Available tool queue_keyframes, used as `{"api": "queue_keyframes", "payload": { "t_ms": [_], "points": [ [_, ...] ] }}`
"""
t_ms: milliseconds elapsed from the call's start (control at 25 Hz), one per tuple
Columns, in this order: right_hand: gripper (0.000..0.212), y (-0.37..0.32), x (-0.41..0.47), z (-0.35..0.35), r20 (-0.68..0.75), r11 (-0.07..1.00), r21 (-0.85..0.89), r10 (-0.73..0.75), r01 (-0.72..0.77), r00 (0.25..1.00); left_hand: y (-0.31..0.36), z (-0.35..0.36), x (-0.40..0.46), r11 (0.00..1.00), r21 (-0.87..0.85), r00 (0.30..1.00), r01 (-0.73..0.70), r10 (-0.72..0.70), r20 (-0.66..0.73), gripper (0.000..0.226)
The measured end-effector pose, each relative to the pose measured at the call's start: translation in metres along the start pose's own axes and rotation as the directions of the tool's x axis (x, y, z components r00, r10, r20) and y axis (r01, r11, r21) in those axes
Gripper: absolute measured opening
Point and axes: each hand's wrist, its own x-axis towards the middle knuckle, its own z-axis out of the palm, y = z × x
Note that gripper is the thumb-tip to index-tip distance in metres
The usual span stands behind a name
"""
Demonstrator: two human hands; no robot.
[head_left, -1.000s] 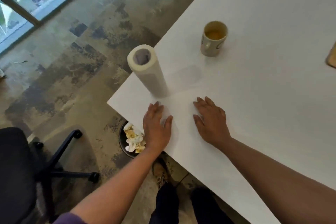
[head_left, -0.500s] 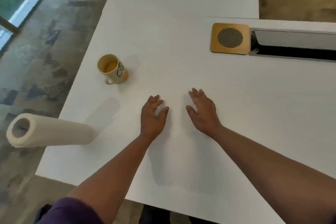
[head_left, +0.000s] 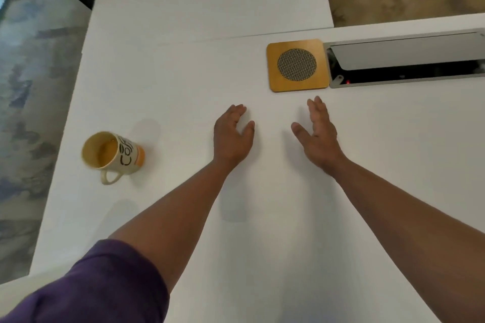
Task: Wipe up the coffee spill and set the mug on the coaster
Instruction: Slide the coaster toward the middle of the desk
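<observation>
A cream mug (head_left: 115,156) with black lettering and an orange base stands upright near the left edge of the white table (head_left: 170,81), handle toward me, with some brownish liquid inside. A square wooden coaster (head_left: 297,65) with a round mesh centre lies at the back, right of middle. My left hand (head_left: 232,136) rests flat on the table between mug and coaster, fingers apart, holding nothing. My right hand (head_left: 317,134) hovers open just in front of the coaster, also holding nothing. No spill shows on the white surface.
An open cable tray (head_left: 404,63) with a metal flap sits in the tabletop directly right of the coaster. A seam (head_left: 210,40) divides this table from another behind it. Patterned floor lies beyond the left edge.
The view has swung right and forward: the paper towel roll has left the frame, the mug sits further left, and the coaster is nearer. Both hands have moved forward toward the coaster.
</observation>
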Motion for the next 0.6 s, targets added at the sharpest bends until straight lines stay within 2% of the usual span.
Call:
{"api": "queue_keyframes", "payload": {
  "t_ms": [280, 400, 480, 600],
  "points": [
    [0.072, -0.002, 0.057, -0.014, -0.174, 0.998, 0.027, 0.057, -0.053, 0.983, 0.006, 0.015, 0.072, 0.988, 0.073, 0.99, -0.137, 0.135, 0.037, 0.049],
    [0.074, -0.003, 0.069, -0.018, -0.191, 0.993, 0.054, 0.116, -0.108, 0.975, 0.007, 0.024, 0.086, 0.971, 0.144, 0.982, -0.189, 0.184, 0.05, 0.049],
    [0.076, -0.004, 0.076, -0.018, -0.195, 0.989, 0.046, 0.149, -0.142, 0.969, 0.005, 0.031, 0.09, 0.947, 0.251, 0.979, -0.202, 0.186, 0.084, 0.053],
    [0.074, -0.004, 0.081, -0.019, -0.188, 0.988, 0.012, 0.151, -0.152, 0.971, 0.005, 0.037, 0.094, 0.914, 0.342, 0.975, -0.217, 0.186, 0.121, 0.056]
  ]
}}
